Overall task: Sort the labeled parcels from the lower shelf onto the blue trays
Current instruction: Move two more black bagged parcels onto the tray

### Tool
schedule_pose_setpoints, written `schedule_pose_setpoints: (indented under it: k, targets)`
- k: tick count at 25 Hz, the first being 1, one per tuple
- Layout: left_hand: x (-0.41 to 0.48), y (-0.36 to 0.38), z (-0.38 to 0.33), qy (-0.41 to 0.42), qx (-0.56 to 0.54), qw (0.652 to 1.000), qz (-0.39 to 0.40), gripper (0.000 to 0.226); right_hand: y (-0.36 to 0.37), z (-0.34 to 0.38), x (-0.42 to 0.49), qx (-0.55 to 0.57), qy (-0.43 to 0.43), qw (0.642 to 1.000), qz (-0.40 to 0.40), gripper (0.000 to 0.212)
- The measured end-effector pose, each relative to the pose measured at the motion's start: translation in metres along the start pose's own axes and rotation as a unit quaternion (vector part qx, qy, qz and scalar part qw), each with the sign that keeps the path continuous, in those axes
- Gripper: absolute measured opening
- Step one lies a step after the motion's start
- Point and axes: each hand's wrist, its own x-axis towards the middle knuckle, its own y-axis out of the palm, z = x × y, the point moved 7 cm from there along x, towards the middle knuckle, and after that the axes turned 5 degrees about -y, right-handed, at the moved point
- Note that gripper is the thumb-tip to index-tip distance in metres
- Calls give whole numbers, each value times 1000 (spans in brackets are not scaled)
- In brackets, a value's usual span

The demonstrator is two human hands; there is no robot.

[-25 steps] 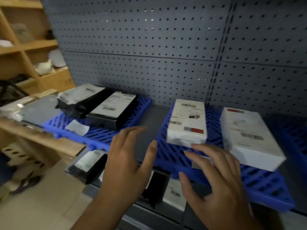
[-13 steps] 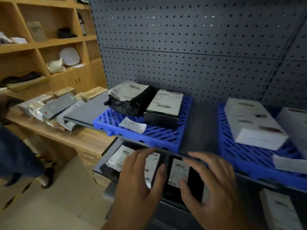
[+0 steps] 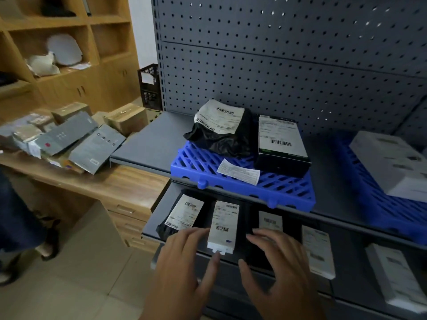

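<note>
On the lower shelf lie several labeled parcels: a black bag with a white label, a white box, a black box with a label and white boxes further right. My left hand hovers open just in front of the white box, fingers by its left side. My right hand is open over the black box. Above, a blue tray carries a black bag, a black box and a loose label slip. A second blue tray at right holds a white box.
A wooden desk at left holds grey packets and cardboard boxes. Wooden shelving stands behind it. A dark crate sits by the grey pegboard. A person's leg and sandaled foot are at the far left on the tiled floor.
The view has swung left and down from the upper trays to the lower shelf. Both hands have dropped toward the lower-shelf parcels and now hover close over them.
</note>
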Motion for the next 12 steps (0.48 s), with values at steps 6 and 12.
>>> schedule_pose_setpoints:
  k: [6,12]
  targets:
    - [13,31,32,5,48,999,11,42,40,-52,-5,-18,35,999,19,40]
    - [55,97,161,-35,136,990,-16,52,131,-215,-60,-49,341,939,20,66]
